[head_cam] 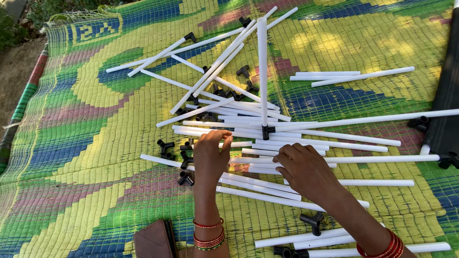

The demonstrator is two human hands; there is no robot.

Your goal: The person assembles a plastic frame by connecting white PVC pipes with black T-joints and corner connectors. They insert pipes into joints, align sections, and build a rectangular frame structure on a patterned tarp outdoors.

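Fingers of my left hand [209, 155] curl loosely over the white tubes [267, 143] heaped in the middle of the woven mat [81, 143], tips touching one tube but not closed on it. My right hand [306, 169] rests palm-down on the same pile; I cannot tell if it grips anything. These tubes look light, stiff and smooth, likely to roll, so I judge mid-length the best hold. Small black connectors [178, 155] lie just beside my left hand. Toward the mat's left edge there is open weave; its right edge is crowded by long tubes.
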